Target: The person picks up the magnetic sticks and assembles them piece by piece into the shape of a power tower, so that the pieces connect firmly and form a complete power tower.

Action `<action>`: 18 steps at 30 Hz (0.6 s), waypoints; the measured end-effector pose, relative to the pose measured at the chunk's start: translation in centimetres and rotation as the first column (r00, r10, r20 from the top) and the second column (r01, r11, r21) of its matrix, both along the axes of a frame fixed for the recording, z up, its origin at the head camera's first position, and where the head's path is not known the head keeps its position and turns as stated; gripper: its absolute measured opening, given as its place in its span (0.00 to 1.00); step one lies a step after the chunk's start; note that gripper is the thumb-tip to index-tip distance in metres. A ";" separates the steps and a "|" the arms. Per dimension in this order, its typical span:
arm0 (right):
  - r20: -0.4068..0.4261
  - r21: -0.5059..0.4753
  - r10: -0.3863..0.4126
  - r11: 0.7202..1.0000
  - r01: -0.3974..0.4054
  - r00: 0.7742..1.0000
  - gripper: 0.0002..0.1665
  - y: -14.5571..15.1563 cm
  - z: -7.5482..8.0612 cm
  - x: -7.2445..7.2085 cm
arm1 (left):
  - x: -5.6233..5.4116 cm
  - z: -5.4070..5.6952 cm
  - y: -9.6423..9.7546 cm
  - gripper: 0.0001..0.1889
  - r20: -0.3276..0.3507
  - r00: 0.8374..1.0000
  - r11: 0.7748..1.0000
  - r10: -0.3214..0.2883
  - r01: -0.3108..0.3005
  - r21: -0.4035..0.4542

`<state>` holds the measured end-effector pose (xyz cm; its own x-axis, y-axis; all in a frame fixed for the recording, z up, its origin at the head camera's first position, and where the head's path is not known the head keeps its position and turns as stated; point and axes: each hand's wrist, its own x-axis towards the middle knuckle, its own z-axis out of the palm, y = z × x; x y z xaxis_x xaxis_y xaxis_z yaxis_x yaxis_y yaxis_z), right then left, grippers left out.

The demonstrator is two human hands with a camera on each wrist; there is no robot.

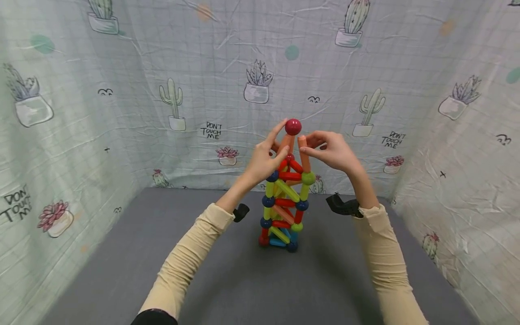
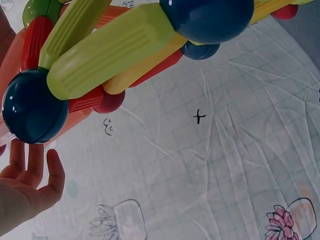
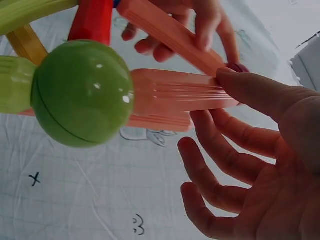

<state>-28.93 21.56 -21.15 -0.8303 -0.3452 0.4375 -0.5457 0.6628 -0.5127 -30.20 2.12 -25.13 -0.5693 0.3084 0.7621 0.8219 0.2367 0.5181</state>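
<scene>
A tall tower of magnetic sticks and balls (image 1: 287, 190) stands upright on the grey table. At its top, my left hand (image 1: 262, 160) holds a leaning orange stick (image 3: 172, 37) between thumb and fingers, its index fingertip at the red ball (image 1: 293, 127) on top. My right hand (image 1: 331, 149) pinches the upper end of another orange stick (image 3: 185, 92), whose lower end meets a green ball (image 3: 82, 95). This stick's top is beside the red ball, a little below it. In the left wrist view, a dark blue ball (image 2: 35, 106) partly hides the left fingers.
The grey table (image 1: 195, 280) spreads around the tower's base. A cloth printed with cacti (image 1: 219, 67) hangs behind and on both sides. Black straps with cameras (image 1: 343, 205) are on the wrists.
</scene>
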 end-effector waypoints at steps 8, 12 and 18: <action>0.030 -0.006 0.059 0.998 -0.059 0.998 0.21 -0.2 0.0 -1.2 | -0.2 -0.1 0.0 0.30 0.046 0.998 0.999 -0.044 0.045 -0.030; 0.083 -0.121 0.085 0.990 -0.075 0.993 0.23 0.3 0.1 -2.7 | -1.5 -0.8 0.1 0.31 0.033 0.998 0.998 -0.045 0.046 -0.030; 0.135 -0.248 0.193 0.956 -0.155 0.972 0.31 0.0 -0.1 -6.3 | -1.7 -1.2 0.3 0.32 0.010 0.999 0.998 -0.052 0.052 -0.019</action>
<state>-35.23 21.52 -21.29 -0.8308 -0.3937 0.3935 -0.5427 0.4157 -0.7299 -31.85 2.42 -26.33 -0.5592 0.3520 0.7506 0.8285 0.2035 0.5217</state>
